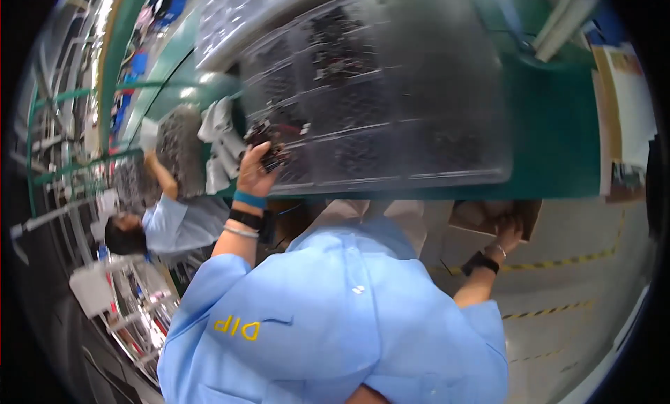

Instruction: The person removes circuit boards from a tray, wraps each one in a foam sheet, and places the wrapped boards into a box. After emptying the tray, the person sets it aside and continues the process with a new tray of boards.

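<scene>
My left hand is closed around a bunch of small dark parts with reddish and light bits, over the near left corner of the clear plastic tray. What kind of parts they are is too blurred to tell. More small dark parts lie in the tray's compartments, thickest at the far middle. Down at the right, my right hand reaches to the near side of an open cardboard box, below the table edge. Its fingers are in shadow, and whether they grip anything is not visible.
The tray rests on a green table. White rolled pieces lie left of the tray; a second clear tray is behind. A co-worker in blue works at the left beside grey stacked material. Papers stand at the right.
</scene>
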{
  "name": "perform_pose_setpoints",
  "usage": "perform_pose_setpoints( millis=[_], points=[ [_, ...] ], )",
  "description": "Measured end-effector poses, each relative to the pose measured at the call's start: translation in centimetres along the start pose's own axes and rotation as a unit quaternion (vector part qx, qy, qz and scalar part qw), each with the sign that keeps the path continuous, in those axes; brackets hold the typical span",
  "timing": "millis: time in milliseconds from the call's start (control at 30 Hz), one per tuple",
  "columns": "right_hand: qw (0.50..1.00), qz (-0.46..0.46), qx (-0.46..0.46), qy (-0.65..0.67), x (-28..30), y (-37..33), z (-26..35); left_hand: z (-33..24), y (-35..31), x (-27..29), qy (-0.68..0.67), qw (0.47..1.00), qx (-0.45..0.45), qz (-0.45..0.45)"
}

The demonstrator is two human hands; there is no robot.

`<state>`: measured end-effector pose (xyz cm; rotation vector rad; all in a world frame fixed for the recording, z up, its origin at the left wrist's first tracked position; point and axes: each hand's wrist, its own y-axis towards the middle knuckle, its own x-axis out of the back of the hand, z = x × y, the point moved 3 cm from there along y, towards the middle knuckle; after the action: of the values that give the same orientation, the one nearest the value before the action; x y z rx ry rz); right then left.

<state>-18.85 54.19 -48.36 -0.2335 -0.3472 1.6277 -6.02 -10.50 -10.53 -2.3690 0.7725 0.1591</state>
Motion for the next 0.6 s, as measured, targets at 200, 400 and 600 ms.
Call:
perform_pose_setpoints(
  millis=[200,400,600],
  points=[
    [0.988,-0.143,0.006,0.063,-16.6,-4.6,35.8,-1.0,-1.9,-2.6,-0.067,0.997,-0.003,0.03],
    [0.961,0.259,0.087,0.045,-35.9,-9.2,42.9,-1.3,-3.0,-4.4,-0.119,0.983,0.024,0.141],
    [0.931,0.343,0.081,-0.092,-48.9,-13.3,39.9,-2.3,-3.3,-4.1,-0.091,0.967,0.079,0.223]
  ],
)
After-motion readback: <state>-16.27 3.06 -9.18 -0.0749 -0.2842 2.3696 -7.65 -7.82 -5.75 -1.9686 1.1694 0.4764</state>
